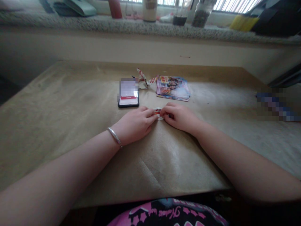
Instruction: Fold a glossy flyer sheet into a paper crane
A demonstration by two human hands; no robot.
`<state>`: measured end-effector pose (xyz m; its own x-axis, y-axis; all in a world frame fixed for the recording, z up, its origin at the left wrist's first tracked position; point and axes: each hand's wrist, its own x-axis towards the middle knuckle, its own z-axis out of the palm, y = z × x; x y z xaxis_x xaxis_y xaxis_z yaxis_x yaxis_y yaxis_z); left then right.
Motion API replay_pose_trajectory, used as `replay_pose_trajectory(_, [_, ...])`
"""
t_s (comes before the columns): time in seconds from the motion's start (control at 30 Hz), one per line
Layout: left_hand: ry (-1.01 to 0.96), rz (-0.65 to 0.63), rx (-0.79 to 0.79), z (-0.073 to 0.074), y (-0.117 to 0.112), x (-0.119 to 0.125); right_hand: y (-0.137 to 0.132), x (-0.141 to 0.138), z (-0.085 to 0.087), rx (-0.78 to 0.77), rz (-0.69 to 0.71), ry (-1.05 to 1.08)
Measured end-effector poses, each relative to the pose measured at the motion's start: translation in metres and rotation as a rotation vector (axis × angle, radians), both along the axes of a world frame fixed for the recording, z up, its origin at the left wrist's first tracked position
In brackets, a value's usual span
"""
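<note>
Holding a small printed paper piece (157, 110) between our left hand (135, 123) and right hand (180, 116), each gripping one end, we judge that uneven pulling could tear it.

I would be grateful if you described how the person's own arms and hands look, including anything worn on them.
Both forearms are bare, with no sleeves showing. A shiny, silver-coloured rounded bangle circles the wrist of the left hand. The right hand shows no bracelet, and neither hand wears a glove.
</note>
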<state>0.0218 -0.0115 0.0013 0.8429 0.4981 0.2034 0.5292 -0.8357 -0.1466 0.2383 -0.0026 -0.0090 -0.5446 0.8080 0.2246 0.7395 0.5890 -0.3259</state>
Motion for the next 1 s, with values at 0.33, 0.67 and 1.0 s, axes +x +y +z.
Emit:
replay_pose_trajectory(0.33, [0.013,0.063,-0.045,0.003,-0.003,0.003,-0.01,-0.002,0.015,0.14,0.03,-0.317])
replay_pose_trajectory(0.67, [0.01,0.104,-0.096,0.006,-0.005,0.002,-0.01,-0.003,0.017,0.169,0.021,-0.333])
replay_pose_trajectory(1.0, [0.01,0.136,-0.076,0.009,-0.005,0.001,-0.007,0.009,0.02,0.19,0.054,-0.326])
